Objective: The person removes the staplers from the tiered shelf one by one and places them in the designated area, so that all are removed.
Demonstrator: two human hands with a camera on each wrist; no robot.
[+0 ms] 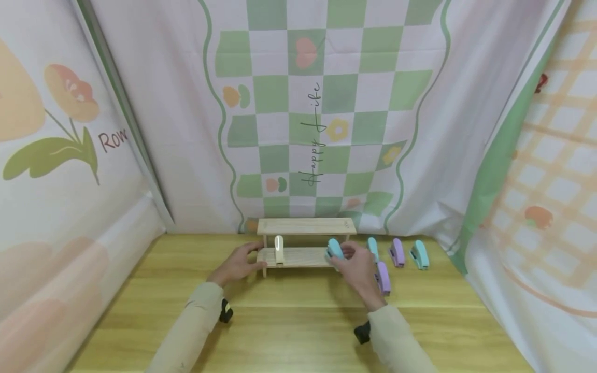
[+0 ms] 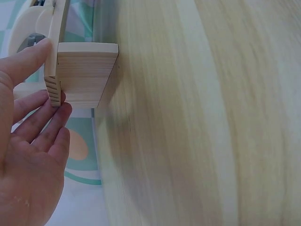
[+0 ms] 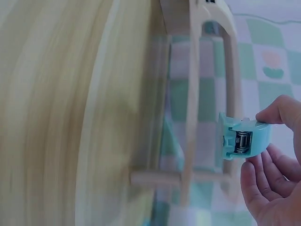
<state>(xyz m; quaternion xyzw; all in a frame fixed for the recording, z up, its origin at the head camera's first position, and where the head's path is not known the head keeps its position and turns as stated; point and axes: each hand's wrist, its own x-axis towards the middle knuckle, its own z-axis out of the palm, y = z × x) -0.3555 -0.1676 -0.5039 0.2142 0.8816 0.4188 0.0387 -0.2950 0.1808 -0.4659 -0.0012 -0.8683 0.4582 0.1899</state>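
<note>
A two-tier wooden rack (image 1: 306, 226) stands at the back of the table. My left hand (image 1: 240, 267) grips the left end of its lower board (image 2: 52, 89), thumb on the upper side and fingers against the end and underside. On that board, near the left, stands a cream stapler (image 1: 279, 249). My right hand (image 1: 358, 268) pinches a small teal stapler (image 3: 247, 138) between thumb and fingers. In the right wrist view this stapler is slightly apart from the lower board, over its right part.
Right of the rack, several more staplers are on the table: a teal one (image 1: 372, 248) partly behind my right hand, a purple one (image 1: 397, 253), another teal one (image 1: 420, 255) and a nearer purple one (image 1: 383, 278). A patterned curtain (image 1: 308, 129) hangs close behind the rack.
</note>
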